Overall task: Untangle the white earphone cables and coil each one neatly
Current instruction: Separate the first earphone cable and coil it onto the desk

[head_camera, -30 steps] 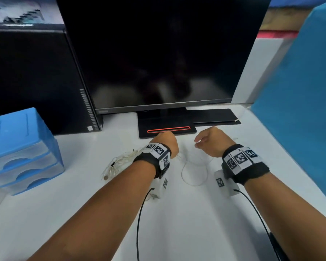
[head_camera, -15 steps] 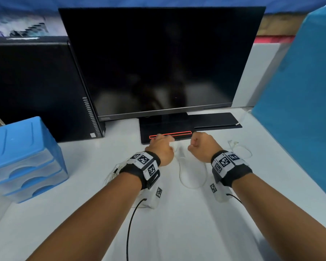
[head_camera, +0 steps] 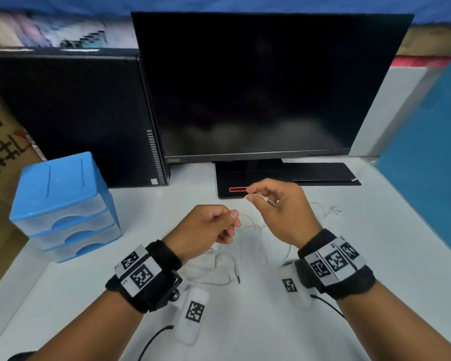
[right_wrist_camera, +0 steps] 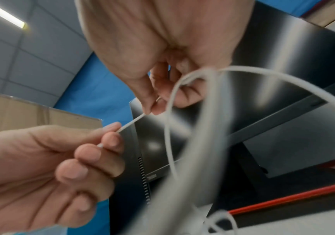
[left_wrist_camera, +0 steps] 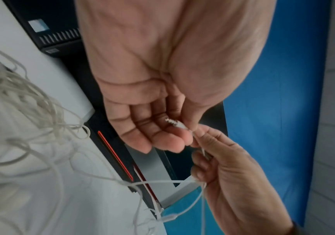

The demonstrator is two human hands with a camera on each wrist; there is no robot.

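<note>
From the head camera, the left hand [head_camera: 208, 225] and right hand [head_camera: 279, 204] are up over the white worktop [head_camera: 349, 256], each grip pinching the thin white earphone cable [head_camera: 248, 222] that runs between them (more loops lie under the wrists).

The left wrist camera shows the left hand [left_wrist_camera: 152, 111] pinching the cable near its metal plug [left_wrist_camera: 172, 122].

The right wrist camera shows the right hand [right_wrist_camera: 162, 55] pinching the cable [right_wrist_camera: 130, 123], with a blurry loop just below.

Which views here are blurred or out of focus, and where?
Head view: sharp at centre, upper-left background smeared. Left wrist view: cable tangle at left blurred, plug fairly crisp. Right wrist view: near cable loop heavily defocused; the taut cable between the hands sharper.
</note>
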